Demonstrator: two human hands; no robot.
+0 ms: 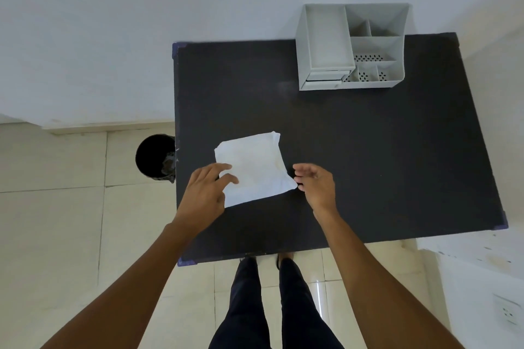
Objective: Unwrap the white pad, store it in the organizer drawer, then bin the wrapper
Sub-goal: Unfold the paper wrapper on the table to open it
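While the flat white wrapped pad point(252, 167) lies mid-table on the black tabletop point(368, 150), left hand point(205, 193) rests fingers on it ungripped; right hand point(316, 184) hovers open beside its corner. Risk: thin wrapper slipping or tearing unevenly.

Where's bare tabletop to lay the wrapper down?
Bare: the black tabletop between the grey plastic organizer and the right hand, plus the far-left corner. Crowded: near-left, where the left hand overlaps the white wrapped pad.
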